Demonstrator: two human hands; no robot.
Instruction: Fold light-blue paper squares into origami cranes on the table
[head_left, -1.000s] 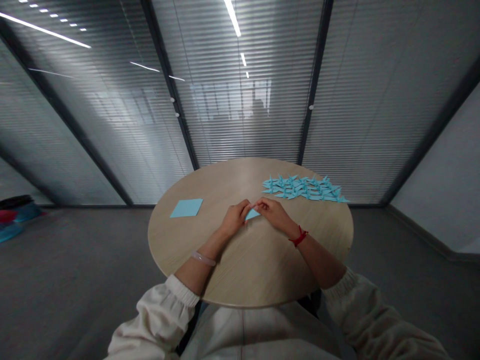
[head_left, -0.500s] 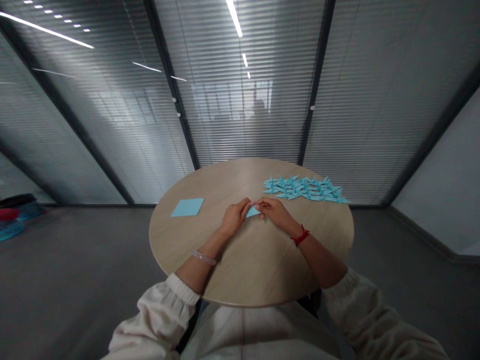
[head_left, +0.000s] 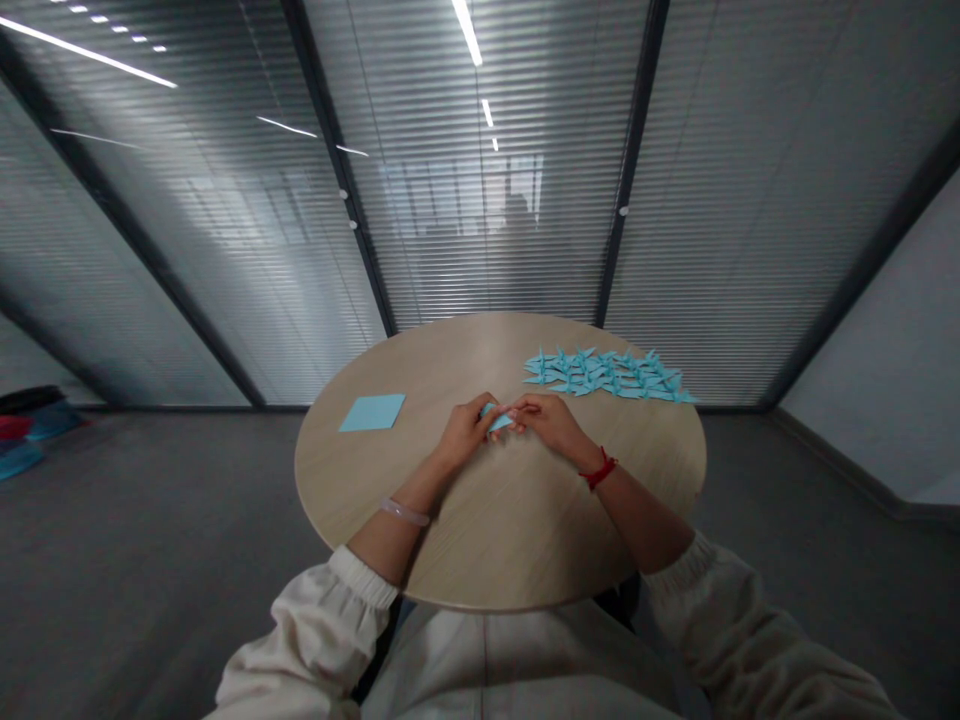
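Observation:
A small folded piece of light blue paper point(head_left: 498, 420) is pinched between my two hands over the middle of the round wooden table point(head_left: 495, 530). My left hand point(head_left: 466, 433) grips its left side with curled fingers. My right hand point(head_left: 547, 421) holds its right side, fingertips meeting those of the left. A pale bracelet is on my left wrist and a red cord on my right wrist.
A flat square sheet of blue paper point(head_left: 373, 411) lies on the table's left part. Several folded blue paper cranes point(head_left: 604, 375) are laid out in rows at the far right. Glass walls with blinds stand behind the table; dark floor surrounds it.
The blue piece has been lifted slightly and turned between the fingertips; both hands stay together in the same spot.

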